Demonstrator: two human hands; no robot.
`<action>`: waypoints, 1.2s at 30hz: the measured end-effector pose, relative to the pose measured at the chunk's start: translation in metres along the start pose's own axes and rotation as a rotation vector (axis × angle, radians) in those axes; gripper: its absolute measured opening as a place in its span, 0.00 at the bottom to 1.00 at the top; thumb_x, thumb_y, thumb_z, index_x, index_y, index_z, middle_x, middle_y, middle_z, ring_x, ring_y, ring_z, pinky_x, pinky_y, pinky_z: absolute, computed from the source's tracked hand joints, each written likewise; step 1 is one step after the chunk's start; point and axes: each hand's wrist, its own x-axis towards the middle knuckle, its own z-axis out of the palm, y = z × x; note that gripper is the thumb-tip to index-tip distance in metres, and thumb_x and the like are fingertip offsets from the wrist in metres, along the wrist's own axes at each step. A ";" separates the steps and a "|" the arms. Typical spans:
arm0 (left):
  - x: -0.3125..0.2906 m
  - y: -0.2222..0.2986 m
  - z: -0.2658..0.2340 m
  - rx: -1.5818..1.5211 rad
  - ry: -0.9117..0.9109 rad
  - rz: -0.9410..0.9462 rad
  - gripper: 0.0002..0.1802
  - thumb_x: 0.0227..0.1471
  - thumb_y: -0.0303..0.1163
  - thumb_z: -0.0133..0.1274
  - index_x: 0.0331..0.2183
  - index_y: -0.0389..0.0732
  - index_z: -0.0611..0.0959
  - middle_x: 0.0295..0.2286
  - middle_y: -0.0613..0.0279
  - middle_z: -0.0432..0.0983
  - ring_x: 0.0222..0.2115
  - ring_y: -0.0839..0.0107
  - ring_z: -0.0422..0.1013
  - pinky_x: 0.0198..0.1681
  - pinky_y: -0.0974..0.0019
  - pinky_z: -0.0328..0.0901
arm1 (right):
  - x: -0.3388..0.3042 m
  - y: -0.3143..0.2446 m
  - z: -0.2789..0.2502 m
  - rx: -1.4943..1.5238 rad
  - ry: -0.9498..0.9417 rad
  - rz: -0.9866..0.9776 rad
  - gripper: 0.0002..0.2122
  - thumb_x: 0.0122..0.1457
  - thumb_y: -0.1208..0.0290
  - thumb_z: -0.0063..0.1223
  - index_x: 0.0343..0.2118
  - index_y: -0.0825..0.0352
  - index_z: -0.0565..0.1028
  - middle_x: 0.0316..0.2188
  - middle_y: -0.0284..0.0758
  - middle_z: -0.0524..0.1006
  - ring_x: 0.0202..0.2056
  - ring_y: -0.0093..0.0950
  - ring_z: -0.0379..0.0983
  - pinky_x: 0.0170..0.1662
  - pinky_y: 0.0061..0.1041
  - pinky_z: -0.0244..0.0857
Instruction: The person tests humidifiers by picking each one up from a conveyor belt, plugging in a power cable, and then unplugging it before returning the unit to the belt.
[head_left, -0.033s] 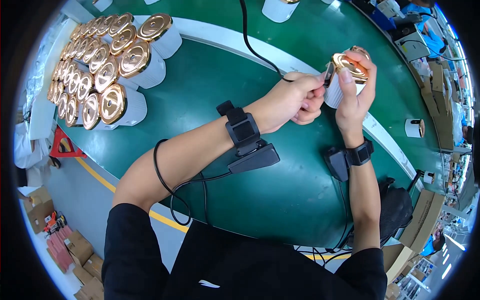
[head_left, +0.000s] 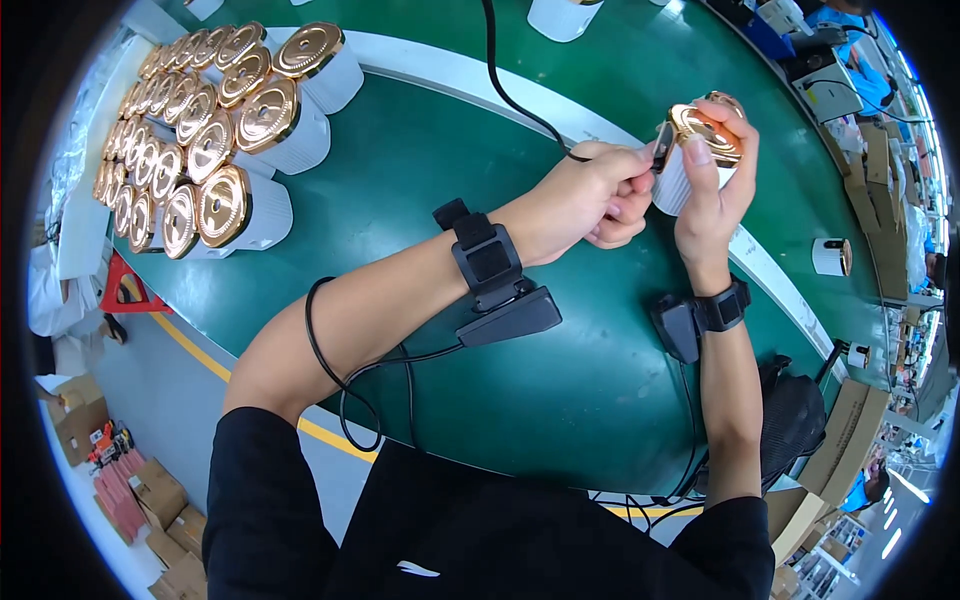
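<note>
At the right of the bench, my right hand [head_left: 712, 205] grips a white, ribbed device with a shiny gold top [head_left: 673, 188]. Its thumb lies on the gold top and the fingers wrap round the far side. My left hand [head_left: 580, 205] is closed at the device's left side. Thumb and forefinger pinch the end of a black cable [head_left: 497, 72], with a small dark connector [head_left: 659, 150] against the device's edge. Whether the connector is inserted cannot be seen. Both wrists wear black strapped modules, the left one [head_left: 490, 262] trailing a lead.
Rows of similar white devices with gold tops [head_left: 265, 115] stand at the left of the green bench [head_left: 430, 190]. A pale rail [head_left: 470, 78] curves across it. Beyond are single devices [head_left: 832, 257]. A black mesh bag [head_left: 795, 425] lies by my right forearm. Cardboard boxes [head_left: 158, 490] sit on the floor.
Both hands and the held device have shifted very slightly to the right. The grips look the same.
</note>
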 end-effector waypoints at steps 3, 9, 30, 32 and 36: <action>0.001 -0.003 -0.002 -0.003 -0.036 0.020 0.21 0.64 0.41 0.35 0.20 0.42 0.63 0.13 0.73 0.51 0.12 0.81 0.48 0.16 0.72 0.42 | 0.001 0.003 -0.002 0.004 0.004 -0.022 0.18 0.56 0.66 0.58 0.46 0.68 0.68 0.41 0.37 0.69 0.38 0.24 0.71 0.42 0.22 0.66; 0.001 0.000 -0.001 0.035 0.009 0.001 0.21 0.64 0.41 0.36 0.21 0.42 0.63 0.13 0.73 0.52 0.12 0.81 0.48 0.16 0.73 0.42 | 0.001 -0.010 0.001 -0.109 -0.034 0.003 0.17 0.58 0.65 0.52 0.46 0.70 0.69 0.46 0.41 0.71 0.45 0.28 0.70 0.52 0.27 0.61; 0.004 -0.007 0.013 -0.063 -0.096 -0.012 0.20 0.64 0.41 0.37 0.21 0.44 0.62 0.14 0.73 0.52 0.12 0.81 0.49 0.16 0.73 0.44 | 0.010 -0.043 -0.033 -0.374 -0.084 -0.082 0.20 0.50 0.69 0.66 0.43 0.69 0.70 0.34 0.39 0.78 0.35 0.27 0.76 0.40 0.23 0.70; 0.005 -0.005 0.009 -0.059 -0.101 -0.018 0.20 0.64 0.41 0.37 0.21 0.44 0.62 0.14 0.73 0.52 0.13 0.81 0.49 0.16 0.73 0.44 | 0.027 -0.046 -0.062 -0.627 -0.142 -0.237 0.19 0.52 0.68 0.64 0.44 0.69 0.70 0.37 0.38 0.76 0.37 0.26 0.75 0.42 0.24 0.69; -0.001 -0.001 -0.003 -0.100 0.022 0.097 0.20 0.64 0.42 0.38 0.21 0.45 0.62 0.14 0.74 0.51 0.14 0.81 0.48 0.17 0.74 0.43 | 0.055 -0.059 -0.157 -0.609 0.261 0.193 0.18 0.55 0.64 0.61 0.45 0.66 0.72 0.40 0.36 0.74 0.41 0.25 0.72 0.43 0.25 0.67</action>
